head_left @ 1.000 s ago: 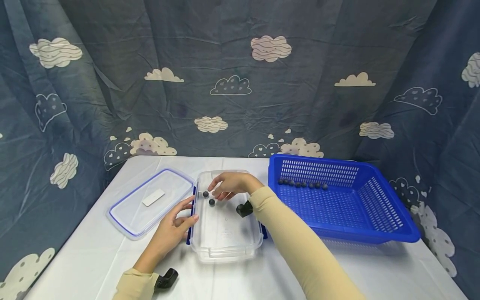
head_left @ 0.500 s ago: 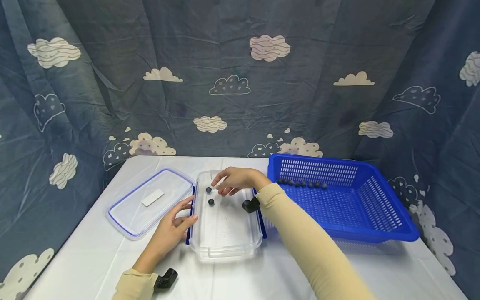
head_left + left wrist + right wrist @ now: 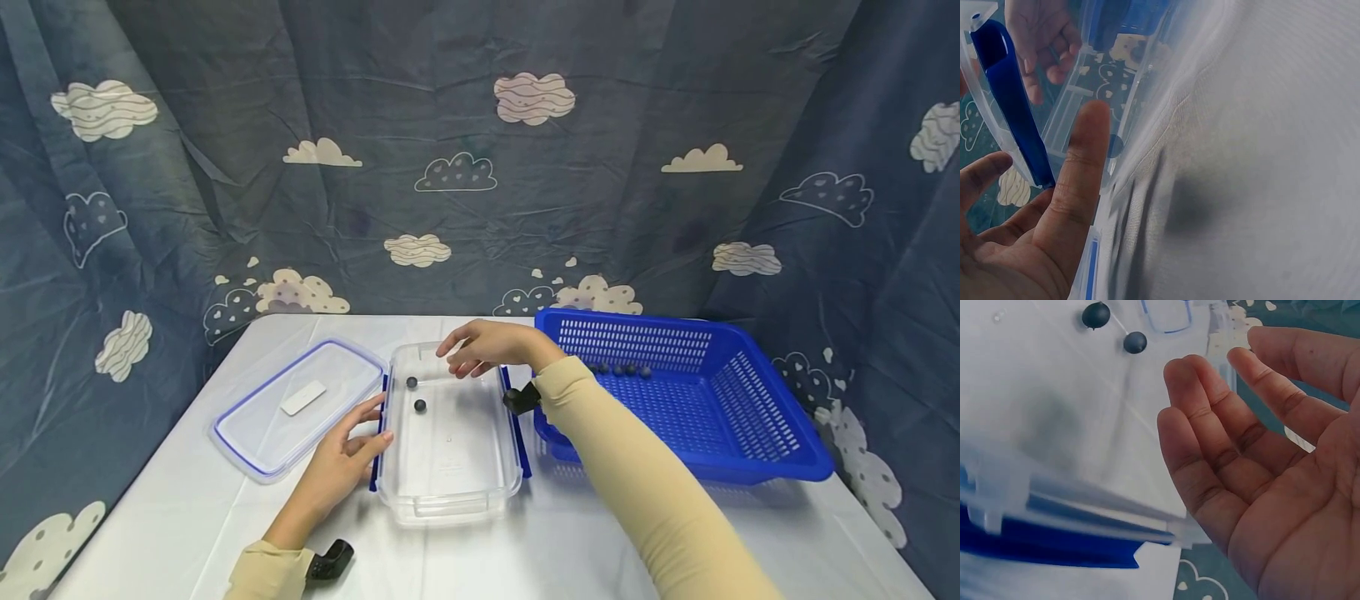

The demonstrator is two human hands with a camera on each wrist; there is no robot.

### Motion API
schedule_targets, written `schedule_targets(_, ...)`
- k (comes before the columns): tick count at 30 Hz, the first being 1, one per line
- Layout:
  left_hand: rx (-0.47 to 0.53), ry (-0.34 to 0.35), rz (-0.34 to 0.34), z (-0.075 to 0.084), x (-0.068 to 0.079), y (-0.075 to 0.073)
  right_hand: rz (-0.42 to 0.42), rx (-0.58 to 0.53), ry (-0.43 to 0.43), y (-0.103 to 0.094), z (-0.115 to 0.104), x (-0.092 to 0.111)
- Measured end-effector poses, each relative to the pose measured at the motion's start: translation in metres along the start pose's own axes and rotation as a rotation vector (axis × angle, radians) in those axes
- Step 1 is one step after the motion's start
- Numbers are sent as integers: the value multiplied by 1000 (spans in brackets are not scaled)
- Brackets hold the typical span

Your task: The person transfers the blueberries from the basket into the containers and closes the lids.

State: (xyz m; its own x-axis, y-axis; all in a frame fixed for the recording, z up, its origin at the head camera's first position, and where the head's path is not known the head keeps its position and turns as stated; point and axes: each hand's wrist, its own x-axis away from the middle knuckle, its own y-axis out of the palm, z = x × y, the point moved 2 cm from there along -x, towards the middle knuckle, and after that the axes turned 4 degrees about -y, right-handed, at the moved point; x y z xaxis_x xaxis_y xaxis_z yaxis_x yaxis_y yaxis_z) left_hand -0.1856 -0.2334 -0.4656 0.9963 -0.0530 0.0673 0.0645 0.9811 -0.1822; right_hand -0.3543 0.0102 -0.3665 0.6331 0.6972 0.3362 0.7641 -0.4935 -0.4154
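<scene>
A clear plastic food container (image 3: 453, 471) stands uncovered on the table, its blue side latches (image 3: 1013, 100) hanging down. Two blueberries (image 3: 412, 382) lie on its floor near the far left; they show dark and round as blueberries (image 3: 1135, 342) in the right wrist view. My left hand (image 3: 341, 467) rests at the container's left side, fingers extended along the latch and thumb by the rim. My right hand (image 3: 491, 343) hovers over the far right part of the container, fingers loosely bent, with nothing in them in the right wrist view.
A blue slotted basket (image 3: 780, 462) stands to the right, with several blueberries (image 3: 632, 369) lined along its back; my right forearm partly covers it. The blue-rimmed clear lid (image 3: 330, 362), bearing a white label (image 3: 303, 398), lies left of the container. A cloud-patterned curtain hangs behind.
My right hand has risen and moved right, away from the blueberries toward the basket. The farther blueberry has shifted slightly on the container floor. My left hand has stayed in place.
</scene>
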Motion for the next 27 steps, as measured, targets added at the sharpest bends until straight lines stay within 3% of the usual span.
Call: schedule_targets(27, -9, -2, 6, 0, 0, 1, 106, 2, -32, -44, 21, 38)
